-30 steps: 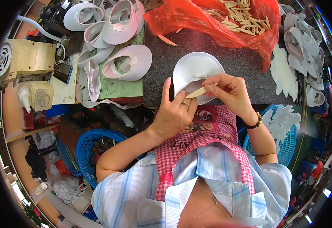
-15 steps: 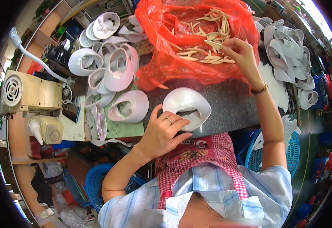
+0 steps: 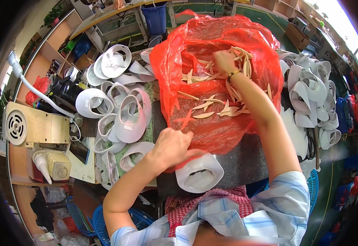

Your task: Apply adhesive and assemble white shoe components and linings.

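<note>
Now right hand (image 3: 225, 61) among strips (image 3: 211, 102) inside red bag (image 3: 175, 61); grip unclear.

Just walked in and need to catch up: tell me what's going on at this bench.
A person sits at a dark work mat. The right hand reaches deep into a red plastic bag full of pale, thin tan strips. The left hand rests at the bag's near edge, right by a white curved shoe piece lying on the mat. More white pieces are heaped to the left and right.
</note>
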Available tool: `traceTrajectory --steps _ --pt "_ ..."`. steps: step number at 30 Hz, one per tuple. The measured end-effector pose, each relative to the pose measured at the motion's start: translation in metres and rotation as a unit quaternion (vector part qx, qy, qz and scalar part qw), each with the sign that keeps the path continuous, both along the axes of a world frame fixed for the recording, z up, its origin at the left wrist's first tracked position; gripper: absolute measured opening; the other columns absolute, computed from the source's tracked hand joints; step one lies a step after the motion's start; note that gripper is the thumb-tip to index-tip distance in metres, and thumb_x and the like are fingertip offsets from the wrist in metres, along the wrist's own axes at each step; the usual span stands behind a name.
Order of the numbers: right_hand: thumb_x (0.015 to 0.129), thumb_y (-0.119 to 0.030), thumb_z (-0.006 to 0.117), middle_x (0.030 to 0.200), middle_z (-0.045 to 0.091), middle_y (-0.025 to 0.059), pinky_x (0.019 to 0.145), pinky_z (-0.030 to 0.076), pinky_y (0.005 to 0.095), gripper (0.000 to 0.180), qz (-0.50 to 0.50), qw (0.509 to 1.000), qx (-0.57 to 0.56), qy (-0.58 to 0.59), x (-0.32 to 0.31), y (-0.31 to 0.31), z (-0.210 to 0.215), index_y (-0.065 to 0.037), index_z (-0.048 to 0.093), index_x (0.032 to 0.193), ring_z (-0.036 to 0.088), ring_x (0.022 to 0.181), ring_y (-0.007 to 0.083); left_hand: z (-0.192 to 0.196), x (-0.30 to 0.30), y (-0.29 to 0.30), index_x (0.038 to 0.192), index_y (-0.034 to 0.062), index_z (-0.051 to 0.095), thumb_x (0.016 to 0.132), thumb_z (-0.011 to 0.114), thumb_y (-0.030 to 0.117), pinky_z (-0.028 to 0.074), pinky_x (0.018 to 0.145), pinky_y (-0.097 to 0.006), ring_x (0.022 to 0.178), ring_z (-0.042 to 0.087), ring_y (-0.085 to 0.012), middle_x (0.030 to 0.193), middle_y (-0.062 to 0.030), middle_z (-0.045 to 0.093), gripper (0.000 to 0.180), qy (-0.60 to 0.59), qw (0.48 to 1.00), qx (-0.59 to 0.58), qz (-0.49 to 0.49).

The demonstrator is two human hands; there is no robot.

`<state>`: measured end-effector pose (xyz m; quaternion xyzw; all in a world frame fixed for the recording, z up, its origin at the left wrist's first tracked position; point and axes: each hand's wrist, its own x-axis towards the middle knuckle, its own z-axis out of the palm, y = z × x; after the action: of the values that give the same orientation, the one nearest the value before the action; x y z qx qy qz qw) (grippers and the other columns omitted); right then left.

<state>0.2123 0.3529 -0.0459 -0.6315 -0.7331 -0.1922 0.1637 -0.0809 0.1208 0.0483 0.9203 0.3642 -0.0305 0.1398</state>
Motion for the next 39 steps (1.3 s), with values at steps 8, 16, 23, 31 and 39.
traceTrajectory --steps 8,16,23,31,39 --pt "0.070 -0.013 0.069 0.076 0.068 0.0157 0.068 0.053 0.0430 0.007 0.145 0.980 -0.115 0.072 -0.030 0.005 -0.010 -0.014 0.073 0.076 0.067 0.077 0.0314 -0.021 0.043 0.134 0.114 0.0025 0.059 0.083 0.058 0.009 0.039 0.102 -0.042 0.119 0.053 -0.0285 0.122 -0.0140 0.060 0.031 -0.045 0.971 0.231 -0.035" --pt "0.074 -0.014 0.072 0.075 0.068 0.0142 0.064 0.051 0.0390 0.012 0.105 0.959 -0.122 0.234 -0.026 0.008 0.042 -0.004 0.072 0.082 0.067 0.074 0.0310 -0.025 0.070 0.221 0.132 0.0210 0.055 0.092 0.045 0.027 -0.003 0.107 -0.072 0.144 0.021 -0.0297 0.145 -0.0061 0.044 0.042 0.334 0.894 0.286 0.084" --pt "0.070 -0.019 0.071 0.077 0.067 0.0185 0.067 0.053 0.0428 0.019 0.020 0.988 -0.139 0.068 -0.024 0.003 0.013 -0.001 0.067 0.073 0.068 0.076 0.0328 -0.021 0.064 0.203 0.142 0.0171 0.043 0.092 0.046 0.032 -0.006 0.109 -0.070 0.147 0.011 -0.0264 0.156 -0.0025 0.026 0.053 0.479 0.798 0.354 0.093" --pt "0.076 -0.008 0.065 0.083 0.067 0.0120 0.071 0.050 0.0402 0.007 0.295 0.925 -0.065 0.229 -0.047 -0.033 0.060 -0.007 0.066 0.083 0.065 0.080 0.0300 -0.036 0.033 0.196 0.107 0.0056 0.065 0.080 0.065 0.033 0.025 0.110 -0.056 0.123 0.051 -0.0242 0.118 -0.0104 0.062 0.038 0.050 0.908 0.415 -0.018" --pt "0.073 -0.007 0.061 0.078 0.068 0.0164 0.066 0.055 0.0393 0.011 -0.012 0.988 -0.117 -0.099 -0.017 -0.022 0.033 -0.007 0.071 0.078 0.069 0.080 0.0275 -0.027 0.009 0.157 0.080 0.0023 0.071 0.087 0.059 0.031 0.045 0.091 -0.048 0.087 0.067 -0.0336 0.085 -0.0186 0.069 0.032 0.108 0.980 0.113 0.125"
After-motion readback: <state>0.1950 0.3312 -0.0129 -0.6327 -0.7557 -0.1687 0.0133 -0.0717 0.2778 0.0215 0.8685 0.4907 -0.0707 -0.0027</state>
